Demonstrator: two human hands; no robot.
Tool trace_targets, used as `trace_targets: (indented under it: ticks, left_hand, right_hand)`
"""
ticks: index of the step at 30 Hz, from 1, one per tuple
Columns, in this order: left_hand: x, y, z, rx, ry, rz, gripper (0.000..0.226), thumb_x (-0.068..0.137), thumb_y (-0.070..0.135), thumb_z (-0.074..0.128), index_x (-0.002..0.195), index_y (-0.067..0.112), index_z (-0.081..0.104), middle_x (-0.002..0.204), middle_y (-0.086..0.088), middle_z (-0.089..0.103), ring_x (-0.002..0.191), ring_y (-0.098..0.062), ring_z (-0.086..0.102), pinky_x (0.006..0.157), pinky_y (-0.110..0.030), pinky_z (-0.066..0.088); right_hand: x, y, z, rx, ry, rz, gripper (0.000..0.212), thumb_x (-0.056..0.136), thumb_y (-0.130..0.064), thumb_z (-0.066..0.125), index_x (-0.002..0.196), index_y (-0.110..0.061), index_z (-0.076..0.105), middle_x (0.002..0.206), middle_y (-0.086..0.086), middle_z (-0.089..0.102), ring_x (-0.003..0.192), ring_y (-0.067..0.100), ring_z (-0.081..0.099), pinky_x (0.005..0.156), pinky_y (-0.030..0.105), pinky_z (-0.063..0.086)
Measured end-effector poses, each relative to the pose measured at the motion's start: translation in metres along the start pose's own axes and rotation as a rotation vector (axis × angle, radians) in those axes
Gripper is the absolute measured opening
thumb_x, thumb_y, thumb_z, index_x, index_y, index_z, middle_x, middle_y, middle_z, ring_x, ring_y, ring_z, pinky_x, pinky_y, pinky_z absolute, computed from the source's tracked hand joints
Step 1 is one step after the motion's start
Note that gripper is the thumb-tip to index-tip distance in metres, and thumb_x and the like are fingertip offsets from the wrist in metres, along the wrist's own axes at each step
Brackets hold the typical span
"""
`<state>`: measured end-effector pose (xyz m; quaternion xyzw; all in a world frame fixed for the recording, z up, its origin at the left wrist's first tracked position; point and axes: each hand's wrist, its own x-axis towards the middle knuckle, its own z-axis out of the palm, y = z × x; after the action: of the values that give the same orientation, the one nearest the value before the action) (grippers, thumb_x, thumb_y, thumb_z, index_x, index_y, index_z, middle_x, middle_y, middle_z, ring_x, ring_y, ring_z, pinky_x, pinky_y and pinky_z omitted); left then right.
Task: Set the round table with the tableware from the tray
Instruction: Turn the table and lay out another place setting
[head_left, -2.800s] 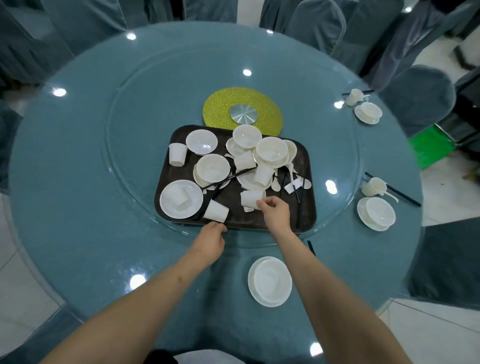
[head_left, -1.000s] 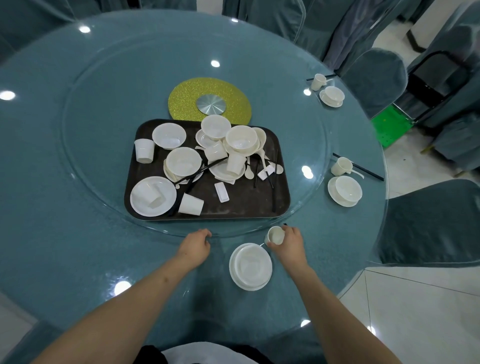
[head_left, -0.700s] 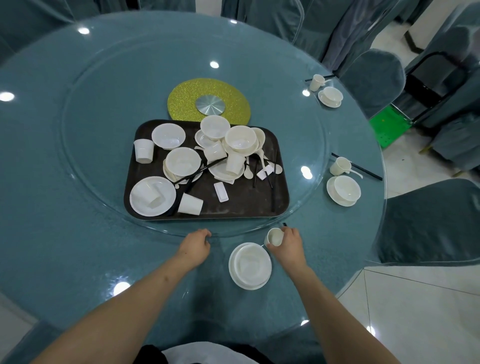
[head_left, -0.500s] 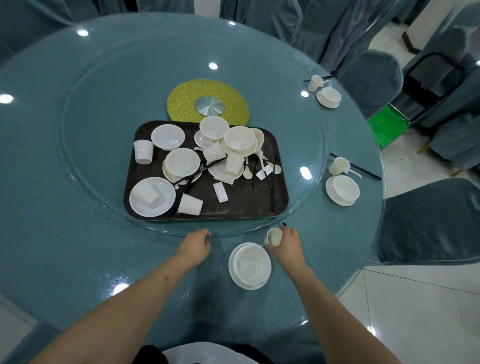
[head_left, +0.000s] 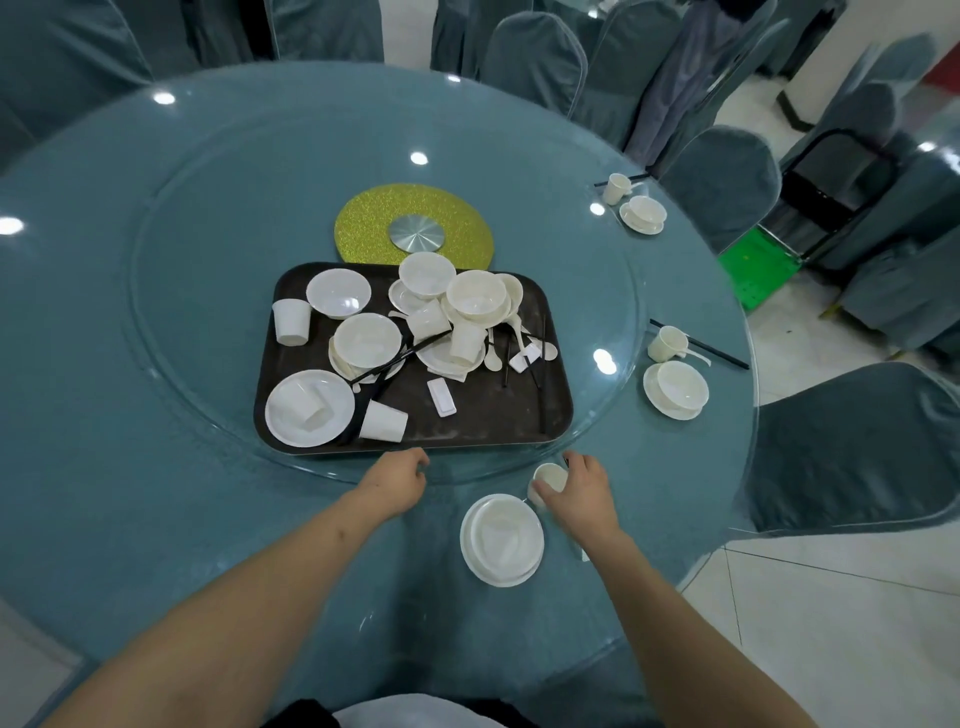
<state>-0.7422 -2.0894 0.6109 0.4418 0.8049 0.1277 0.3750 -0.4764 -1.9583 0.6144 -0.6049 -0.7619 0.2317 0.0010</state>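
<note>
A small white cup (head_left: 548, 483) is gripped by the curled fingers (head_left: 540, 488) of the right hand (head_left: 582, 496), just beyond the near plate (head_left: 501, 540) on the tabletop (head_left: 156, 493). The left hand (head_left: 397, 480) is held loosely curled, gripping nothing, near the tray (head_left: 493, 415) of tableware.

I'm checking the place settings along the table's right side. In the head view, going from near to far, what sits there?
Plate with bowl → cup gripped by the right hand → second setting's bowl on its plate → its cup → far setting's bowl → far cup.
</note>
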Motion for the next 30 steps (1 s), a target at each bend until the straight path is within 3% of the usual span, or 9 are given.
trace_targets:
  ticks: [5,12,20,30]
  left_hand:
    - [-0.002,0.007,-0.021,0.022,0.047,0.06,0.036,0.093,0.015,0.047,0.126,0.017,0.06,0.126,-0.008,0.065,0.112,-0.025,0.062,0.093,-0.031,0.049]
    - [-0.007,0.024,-0.076,0.147,0.146,0.16,0.037,0.093,0.017,0.047,0.129,0.016,0.057,0.129,-0.009,0.059,0.12,-0.027,0.055,0.1,-0.037,0.045]
    - [-0.033,0.037,-0.141,0.422,0.326,0.292,0.043,0.093,0.018,0.043,0.136,0.023,0.049,0.137,0.0,0.052,0.116,-0.027,0.057,0.09,-0.043,0.05]
    - [-0.091,0.067,-0.177,0.529,0.489,0.271,0.043,0.098,0.027,0.044,0.14,0.018,0.043,0.145,-0.008,0.044,0.125,-0.031,0.05,0.095,-0.044,0.045]
  right_hand:
    - [0.0,-0.014,-0.025,-0.01,0.04,-0.055,0.057,0.091,-0.05,0.06,0.137,-0.017,0.054,0.134,0.008,0.055,0.125,0.027,0.049,0.106,0.044,0.043]
    - [0.006,-0.067,-0.066,-0.068,0.051,-0.18,0.057,0.096,-0.049,0.056,0.141,-0.015,0.051,0.138,0.009,0.054,0.127,0.029,0.051,0.108,0.044,0.044]
    - [-0.004,-0.141,-0.105,-0.149,0.067,-0.311,0.055,0.095,-0.046,0.055,0.14,-0.014,0.051,0.138,0.011,0.053,0.126,0.033,0.052,0.103,0.047,0.046]
    - [-0.049,-0.186,-0.146,-0.227,0.171,-0.371,0.051,0.097,-0.042,0.049,0.14,-0.014,0.049,0.137,0.012,0.053,0.123,0.034,0.053,0.102,0.049,0.045]
